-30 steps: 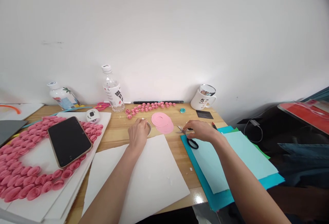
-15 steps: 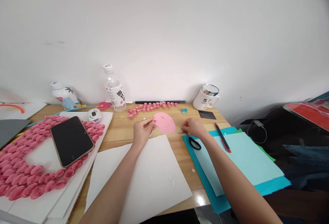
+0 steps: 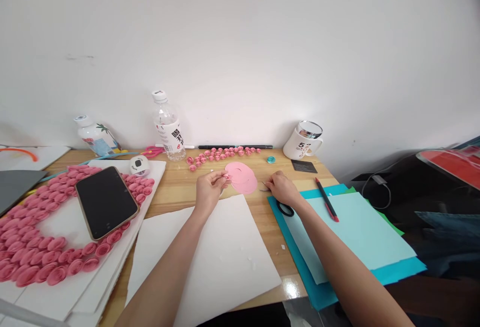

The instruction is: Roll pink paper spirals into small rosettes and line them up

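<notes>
My left hand [image 3: 210, 192] pinches the rolled edge of a pink paper spiral [image 3: 243, 178] between thumb and fingertips. The round spiral, with curved cut lines, spreads to the right of those fingers above the table. My right hand [image 3: 283, 187] is closed, and a thin metal-tipped tool [image 3: 264, 187] pokes out left of its fingers; its exact kind is hidden. Just below this hand, a black scissors-like handle loop [image 3: 285, 209] shows over the blue paper's edge; whether it belongs to that tool, I cannot tell.
White board [image 3: 210, 257] lies in front; blue sheets [image 3: 360, 232] with a pen [image 3: 327, 200] lie right. Behind are small pink paper rolls [image 3: 225, 154], a bottle [image 3: 168, 132] and a mug [image 3: 303, 139]. Leftward, a phone [image 3: 107, 203] rests on pink paper flowers [image 3: 56, 274].
The left fingers have rolled a little more of the pink paper edge, and the spiral's loops have shifted closer together. My right hand stays put. The whole view has shifted slightly.
</notes>
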Motion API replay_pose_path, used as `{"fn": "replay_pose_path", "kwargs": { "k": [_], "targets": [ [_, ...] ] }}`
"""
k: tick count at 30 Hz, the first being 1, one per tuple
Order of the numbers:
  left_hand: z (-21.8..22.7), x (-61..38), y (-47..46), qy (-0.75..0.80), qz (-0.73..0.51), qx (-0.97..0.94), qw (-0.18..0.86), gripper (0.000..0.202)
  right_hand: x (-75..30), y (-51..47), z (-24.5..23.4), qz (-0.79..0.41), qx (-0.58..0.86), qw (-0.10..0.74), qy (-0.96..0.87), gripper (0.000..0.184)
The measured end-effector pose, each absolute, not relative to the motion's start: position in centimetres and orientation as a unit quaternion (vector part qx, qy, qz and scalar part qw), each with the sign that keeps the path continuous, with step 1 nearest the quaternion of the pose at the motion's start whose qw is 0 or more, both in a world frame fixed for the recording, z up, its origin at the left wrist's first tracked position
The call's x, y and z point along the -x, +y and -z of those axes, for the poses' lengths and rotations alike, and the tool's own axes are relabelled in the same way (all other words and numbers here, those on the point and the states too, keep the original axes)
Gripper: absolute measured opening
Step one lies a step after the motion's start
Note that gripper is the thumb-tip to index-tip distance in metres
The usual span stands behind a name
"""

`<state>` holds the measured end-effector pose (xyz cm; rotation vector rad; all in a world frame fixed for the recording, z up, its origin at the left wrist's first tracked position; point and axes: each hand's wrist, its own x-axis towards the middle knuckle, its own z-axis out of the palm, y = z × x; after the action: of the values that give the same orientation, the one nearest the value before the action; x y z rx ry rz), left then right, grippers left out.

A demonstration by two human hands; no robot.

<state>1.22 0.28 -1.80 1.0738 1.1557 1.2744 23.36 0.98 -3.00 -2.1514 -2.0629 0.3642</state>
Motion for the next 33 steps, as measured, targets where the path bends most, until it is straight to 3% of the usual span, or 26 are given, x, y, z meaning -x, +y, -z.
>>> {"fn": "replay_pose_path", "kwargs": {
  "k": [4,7,11,16,21,33],
  "targets": [
    [1.8,-1.3,0.2,0.477,-0.536,-0.435,0.544,0.021,-23.1,0.2,3.8,-0.093,0.723,0.091,-0.679,0.017],
    [1.5,-1.4,0.1,0.473,-0.53,-0.428,0.558,0.025,-23.4,0.0,4.2,-0.114,0.721,0.154,-0.666,0.017],
    [1.4,-1.3,0.0,0.468,-0.511,-0.437,0.573,0.026,-23.9,0.2,3.6,-0.238,0.691,0.256,-0.633,0.018],
    [1.2,-1.3,-0.1,0.455,-0.482,-0.475,0.579,0.024,-22.3,-0.3,-1.2,-0.361,0.558,0.308,-0.681,0.024],
    [0.4,-1.3,-0.2,0.456,-0.444,-0.515,0.575,0.02,-18.9,-0.1,-4.8,-0.369,0.458,0.253,-0.768,0.015],
    [-0.3,-0.8,-0.3,0.443,-0.416,-0.551,0.571,0.018,-18.0,1.4,-3.8,-0.364,0.487,0.144,-0.781,0.013]
  ]
}}
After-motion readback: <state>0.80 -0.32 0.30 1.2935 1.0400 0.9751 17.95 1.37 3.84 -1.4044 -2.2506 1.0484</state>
